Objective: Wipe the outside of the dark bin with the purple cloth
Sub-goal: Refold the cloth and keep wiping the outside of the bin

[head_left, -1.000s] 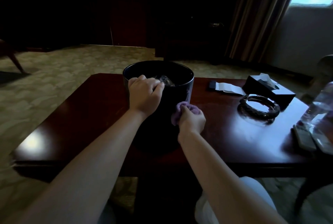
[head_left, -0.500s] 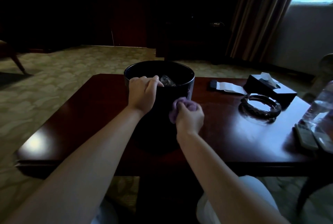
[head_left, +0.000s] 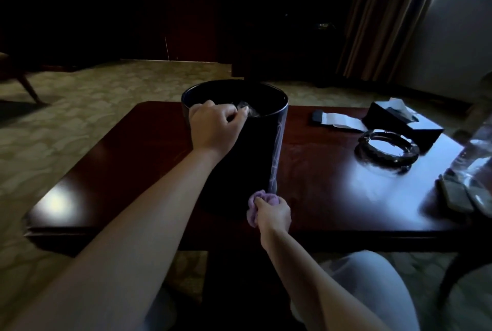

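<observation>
A dark round bin (head_left: 255,155) stands upright on a glossy red-brown table (head_left: 332,197). My left hand (head_left: 213,125) grips the bin's near rim, fingers curled over the edge. Something crumpled and clear shows inside the bin, just past my fingers. My right hand (head_left: 273,215) holds the bunched purple cloth (head_left: 257,203) against the bin's lower right side, near its base. A pale reflective streak runs down the bin's right wall above the cloth.
On the table's right part lie a glass ashtray (head_left: 387,149), a dark tissue box (head_left: 404,123), a white paper with a small dark object (head_left: 338,119), a clear bottle (head_left: 476,155) and remotes (head_left: 458,197). Carpet lies beyond the table, and curtains hang at the back right.
My right hand has slid the purple cloth down the bin's right side from its upper part to near the base. My left hand has kept its grip on the rim.
</observation>
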